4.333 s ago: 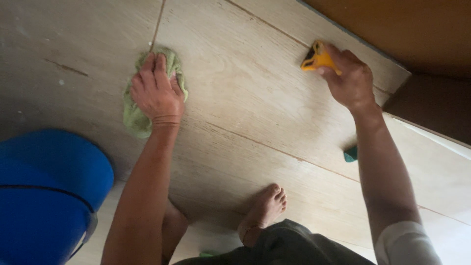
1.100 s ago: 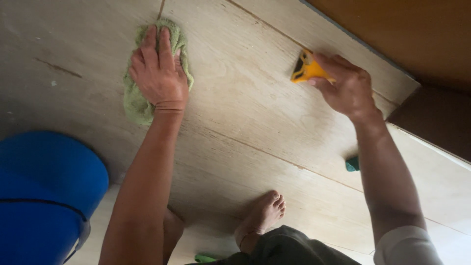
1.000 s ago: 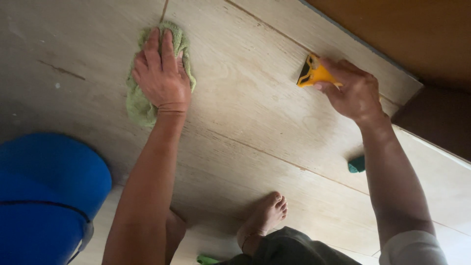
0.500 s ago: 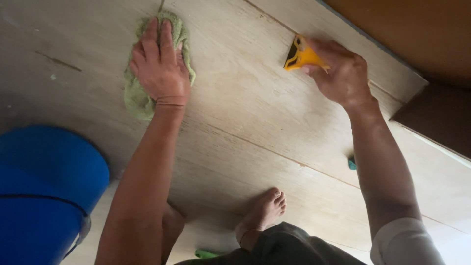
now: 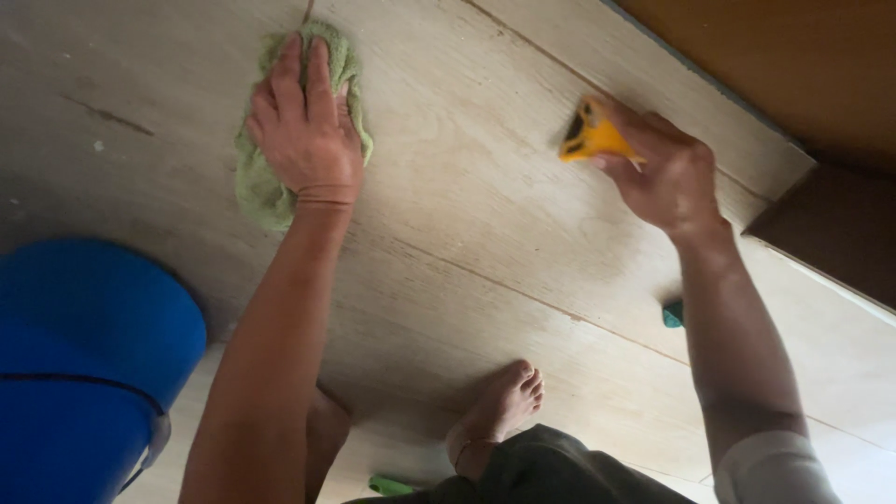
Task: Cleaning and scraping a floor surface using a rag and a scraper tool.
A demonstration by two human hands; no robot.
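My left hand (image 5: 303, 126) lies flat on a green cloth (image 5: 257, 182), pressing it against the pale wood-look floor (image 5: 467, 224) at the upper left. My right hand (image 5: 667, 173) grips a small yellow scraper (image 5: 590, 138) with its edge against the floor at the upper right. My bare foot (image 5: 499, 406) rests on the floor between my arms, lower middle.
A large blue bucket (image 5: 84, 364) stands at the lower left. A brown wooden panel (image 5: 803, 75) borders the floor at the upper right. A small teal object (image 5: 673, 314) lies beside my right forearm, and a green item (image 5: 392, 485) shows at the bottom edge.
The scraper in my right hand has shifted back and forth a little along the floor. My left hand and the cloth have moved slightly up the floor.
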